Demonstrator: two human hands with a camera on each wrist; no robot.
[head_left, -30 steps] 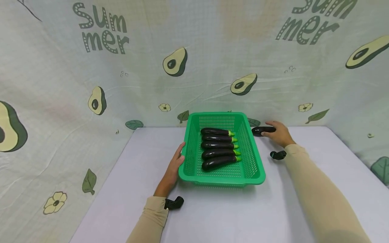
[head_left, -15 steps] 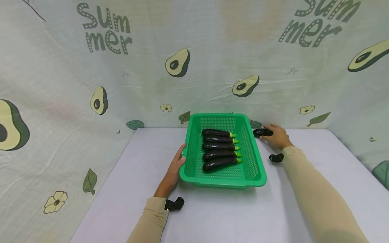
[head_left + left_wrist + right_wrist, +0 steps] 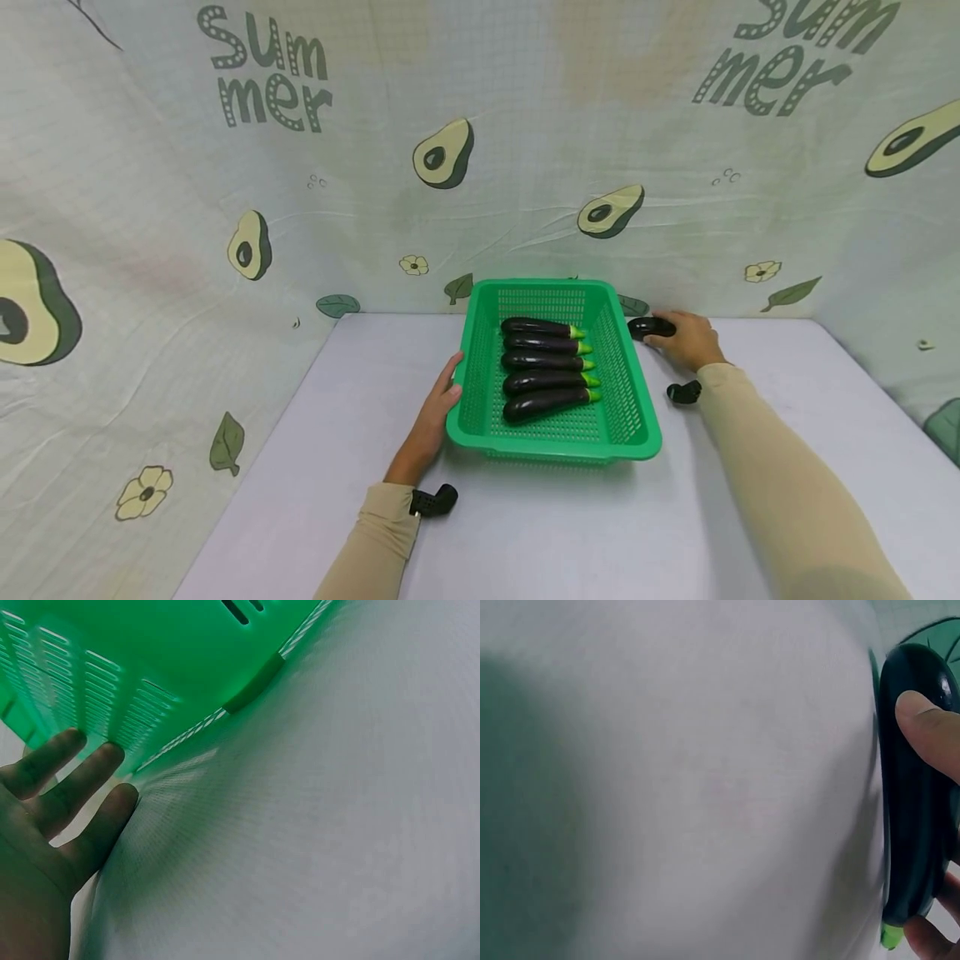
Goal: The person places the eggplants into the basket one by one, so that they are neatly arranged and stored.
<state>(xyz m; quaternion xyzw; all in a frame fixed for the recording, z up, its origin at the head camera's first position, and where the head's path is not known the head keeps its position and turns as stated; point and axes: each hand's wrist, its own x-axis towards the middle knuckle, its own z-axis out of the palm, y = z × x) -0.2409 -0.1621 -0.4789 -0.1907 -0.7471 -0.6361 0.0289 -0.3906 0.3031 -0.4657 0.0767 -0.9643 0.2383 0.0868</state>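
At the table's far side, right of the green basket, my right hand holds a dark purple eggplant. In the right wrist view the thumb lies across this eggplant, with fingertips near its green stem end; it lies on or very close to the tabletop. My left hand is at the basket's left side, thumb and fingers extended. In the left wrist view its fingers reach toward the slotted basket wall. Several eggplants lie in a column inside the basket, stems rightward.
A white cloth-covered table extends under everything. Behind it hangs a printed curtain with avocados and leaves, close to the table's back edge. Black wrist cameras sit on both wrists.
My right hand has shifted slightly left and now covers more of the eggplant, its fingers closed around it. The left hand and basket stay put; the head view shifts a little.
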